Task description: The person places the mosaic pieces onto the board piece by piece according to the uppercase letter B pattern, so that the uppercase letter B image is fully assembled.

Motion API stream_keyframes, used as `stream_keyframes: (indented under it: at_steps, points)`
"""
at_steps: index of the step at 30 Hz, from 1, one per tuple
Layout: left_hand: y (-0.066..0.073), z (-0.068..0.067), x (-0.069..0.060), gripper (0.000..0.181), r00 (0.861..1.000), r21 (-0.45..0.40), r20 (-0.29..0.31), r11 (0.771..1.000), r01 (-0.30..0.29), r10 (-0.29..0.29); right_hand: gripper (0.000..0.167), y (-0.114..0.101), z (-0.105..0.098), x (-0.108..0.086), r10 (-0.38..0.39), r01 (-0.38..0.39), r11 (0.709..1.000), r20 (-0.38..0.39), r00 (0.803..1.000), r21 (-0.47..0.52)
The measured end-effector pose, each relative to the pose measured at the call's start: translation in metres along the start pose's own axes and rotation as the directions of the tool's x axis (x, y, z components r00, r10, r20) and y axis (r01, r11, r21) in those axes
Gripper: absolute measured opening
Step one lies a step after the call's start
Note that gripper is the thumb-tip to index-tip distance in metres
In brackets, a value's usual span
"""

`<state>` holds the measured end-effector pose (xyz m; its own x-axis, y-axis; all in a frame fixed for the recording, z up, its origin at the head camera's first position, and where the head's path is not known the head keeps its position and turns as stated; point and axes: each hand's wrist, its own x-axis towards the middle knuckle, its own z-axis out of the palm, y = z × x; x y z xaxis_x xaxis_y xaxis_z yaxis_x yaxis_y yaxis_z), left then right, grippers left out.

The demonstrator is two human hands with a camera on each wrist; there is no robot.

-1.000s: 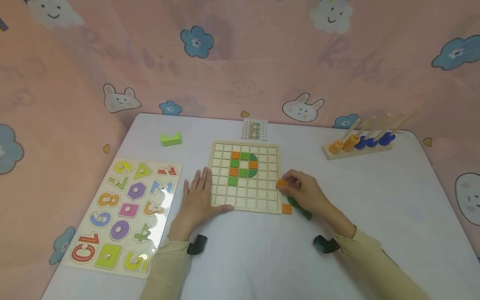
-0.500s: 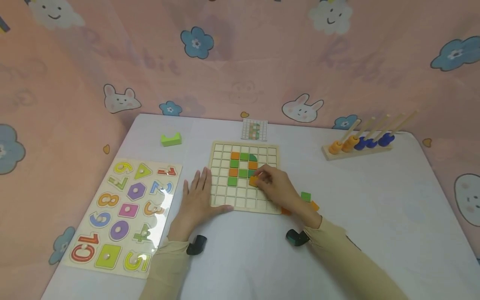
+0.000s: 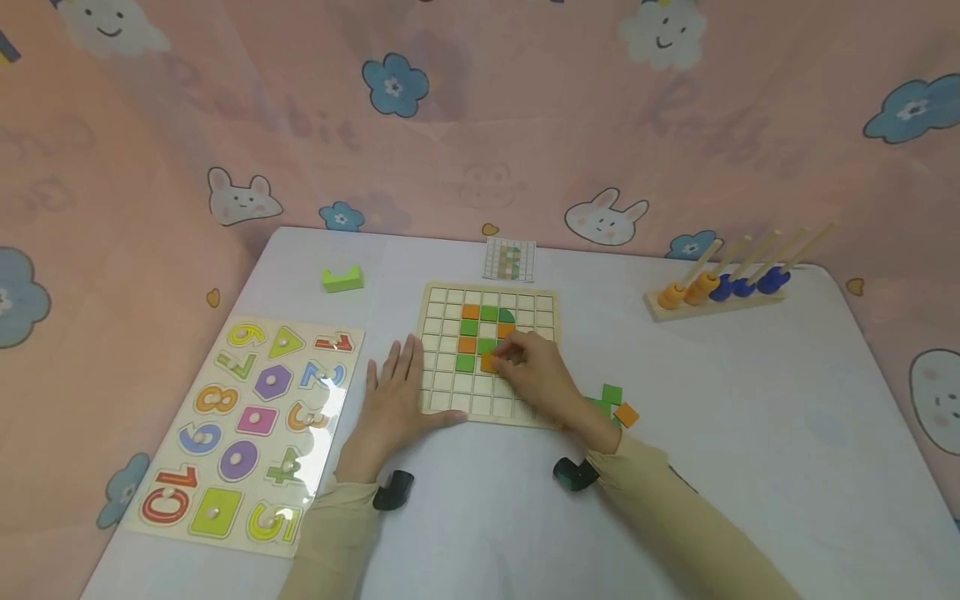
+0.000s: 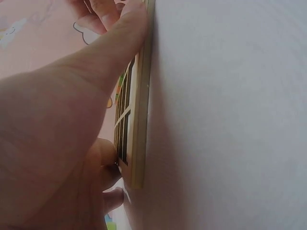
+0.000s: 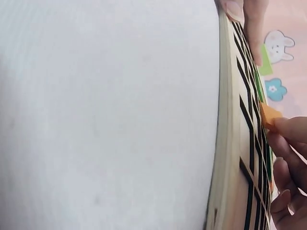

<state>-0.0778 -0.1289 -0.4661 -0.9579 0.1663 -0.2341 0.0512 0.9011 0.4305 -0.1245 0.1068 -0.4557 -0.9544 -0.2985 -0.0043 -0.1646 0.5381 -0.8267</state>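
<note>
A wooden grid board (image 3: 442, 400) lies mid-table, with orange and green tiles forming a pattern in its cells. My right hand (image 3: 536, 371) pinches an orange square tile (image 3: 488, 363) between thumb and fingertips, low over the board, to the right of a green square tile (image 3: 465, 362). In the right wrist view the orange tile (image 5: 269, 115) is tilted at the grid. My left hand (image 3: 393, 400) rests with straight fingers along the board's left edge, thumb at its front edge. The right hand hides some cells and a green rounded tile.
Loose green and orange tiles (image 3: 612, 394) lie right of the board, partly behind the right wrist. A pattern card (image 3: 510, 259) is behind the board. A number puzzle (image 3: 255, 421) lies left, a green block (image 3: 342, 279) farther back, and a bead rack (image 3: 716, 296) back right.
My right hand has carried the orange tile from beside the board's right edge leftward over the grid, uncovering loose tiles at the right. The left hand stays in place.
</note>
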Motion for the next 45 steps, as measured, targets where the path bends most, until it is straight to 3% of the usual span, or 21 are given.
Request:
stream_keyframes:
  at_steps: [9, 16, 23, 35, 45]
  points:
    - [0.000, 0.000, 0.000, 0.135, 1.000, -0.001, 0.008, 1.000, 0.002, -0.002, 0.006, -0.002, 0.007, 0.003, -0.013, 0.012, 0.996, -0.009, 1.000, -0.094]
    - [0.000, 0.000, 0.000, 0.135, 1.000, -0.006, 0.002, 1.000, 0.006, -0.006, 0.009, 0.002, -0.001, -0.003, -0.023, 0.025, 0.993, 0.013, 1.000, -0.117]
    - [0.000, 0.000, 0.000, 0.135, 1.000, -0.017, -0.005, 1.000, 0.006, -0.006, 0.018, 0.020, -0.028, -0.018, -0.016, 0.021, 0.989, 0.040, 0.999, -0.145]
    - [0.001, 0.001, 0.000, 0.136, 1.000, -0.023, -0.003, 1.000, 0.007, -0.007, 0.048, 0.044, -0.088, -0.055, 0.109, -0.059, 0.962, 0.176, 0.978, -0.268]
    - [0.000, 0.001, 0.000, 0.135, 1.000, -0.020, -0.005, 1.000, 0.005, -0.005, 0.066, 0.055, -0.114, -0.074, 0.173, -0.102, 0.947, 0.216, 0.961, -0.305]
